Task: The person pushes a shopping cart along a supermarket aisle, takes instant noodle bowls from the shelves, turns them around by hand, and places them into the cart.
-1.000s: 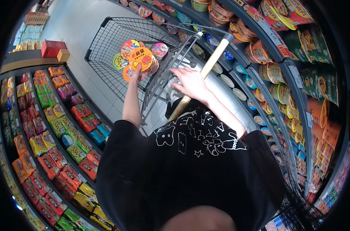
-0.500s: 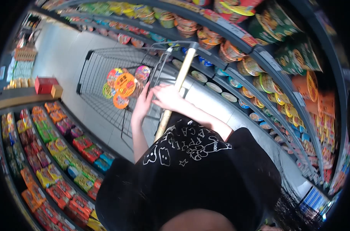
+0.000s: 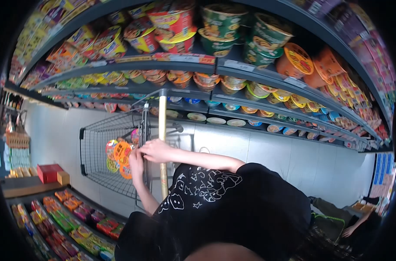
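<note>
Over the near end of the wire shopping cart (image 3: 95, 130), my two hands meet at the fingertips. My left hand (image 3: 137, 162) has its fingers drawn together, close beside an orange-lidded instant noodle cup (image 3: 122, 150). My right hand (image 3: 156, 151) is closed, fingers bent toward the left one; anything between them is too small or hidden to name. My right forearm crosses above the pale cart handle (image 3: 162, 117). More round noodle cups with colourful lids lie in the cart, among them a green one (image 3: 112, 164) and a pink one (image 3: 135, 135), partly covered.
Ahead runs a tall shelf (image 3: 185, 65) stacked with noodle cups, including green tubs (image 3: 267, 39) and orange bowls (image 3: 295, 60). Packets fill a low rack (image 3: 67, 217) at lower left, near a red box (image 3: 50, 173). Another person (image 3: 359, 226) is at lower right.
My view has turned to the right and shows more of the upper shelves. The other person has come into view. My hands stay together over the cart, with the left fingers more bent.
</note>
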The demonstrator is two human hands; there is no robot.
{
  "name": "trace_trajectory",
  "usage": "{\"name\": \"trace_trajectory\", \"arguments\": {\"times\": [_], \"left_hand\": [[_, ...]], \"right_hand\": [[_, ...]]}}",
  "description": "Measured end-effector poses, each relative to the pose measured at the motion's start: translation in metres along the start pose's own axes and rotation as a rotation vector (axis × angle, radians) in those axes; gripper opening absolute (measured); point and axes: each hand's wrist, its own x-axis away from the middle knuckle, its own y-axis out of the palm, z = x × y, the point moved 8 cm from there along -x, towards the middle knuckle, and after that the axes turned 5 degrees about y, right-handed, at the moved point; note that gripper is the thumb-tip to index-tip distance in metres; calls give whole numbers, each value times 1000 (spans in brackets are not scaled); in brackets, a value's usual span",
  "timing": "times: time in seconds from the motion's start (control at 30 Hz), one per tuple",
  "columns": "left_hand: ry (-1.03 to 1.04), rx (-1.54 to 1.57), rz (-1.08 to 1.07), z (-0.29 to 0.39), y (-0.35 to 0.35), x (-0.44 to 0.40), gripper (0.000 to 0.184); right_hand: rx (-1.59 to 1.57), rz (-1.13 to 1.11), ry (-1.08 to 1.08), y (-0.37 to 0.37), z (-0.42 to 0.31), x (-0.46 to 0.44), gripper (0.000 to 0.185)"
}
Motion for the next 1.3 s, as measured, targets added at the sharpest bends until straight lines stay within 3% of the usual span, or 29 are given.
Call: {"name": "trace_trajectory", "arguments": {"times": [0.07, 0.17, 0.27, 0.3, 0.37, 0.4, 0.43, 0.53, 0.63, 0.83, 0.97, 1.0, 1.03, 1.13, 1.23, 1.3], "left_hand": [[-30, -96, -112, -17, 1, -13, 27], [22, -182, -130, 21, 2, -27, 26], [182, -39, 8, 38, 12, -51, 28], [-102, -16, -111, 56, 21, -49, 31], [224, -359, 0, 58, 43, -63, 36], [104, -463, -36, 50, 56, -67, 41], [195, -574, 105, 60, 59, -65, 42], [167, -547, 195, 55, 62, -66, 40], [299, -686, 386, 69, 66, -58, 31], [273, -681, 408, 71, 73, -58, 28], [271, -648, 429, 81, 72, -54, 28], [295, -650, 445, 82, 72, -53, 27], [319, -650, 461, 84, 73, -52, 27], [283, -632, 439, 84, 73, -52, 29], [175, -573, 359, 79, 68, -58, 35], [101, -458, 206, 69, 70, -65, 38]], "right_hand": [[-54, 64, -29, -9, -2, 6, 24], [-32, 144, -69, -14, -1, 19, 20], [10, 121, -129, -18, 0, 29, 18], [-19, 129, -160, -19, 0, 32, 16], [-39, 145, -173, -20, 4, 40, 14], [-67, 152, -188, -19, 5, 41, 12], [-93, 159, -204, -18, 7, 43, 10], [-65, 160, -247, -24, 7, 49, 10], [-93, 200, -290, -33, 3, 53, 13], [-269, 202, -254, -52, 11, 59, 9], [-294, 622, 94, -144, 69, 79, 18], [-81, 780, 76, -189, 66, 89, 20], [-28, 913, 203, -221, 80, 104, 21], [284, 1288, 303, -318, 91, 149, 24], [338, 1471, 324, -383, 112, 175, 52], [407, 1439, 373, -407, 123, 173, 73]]}}
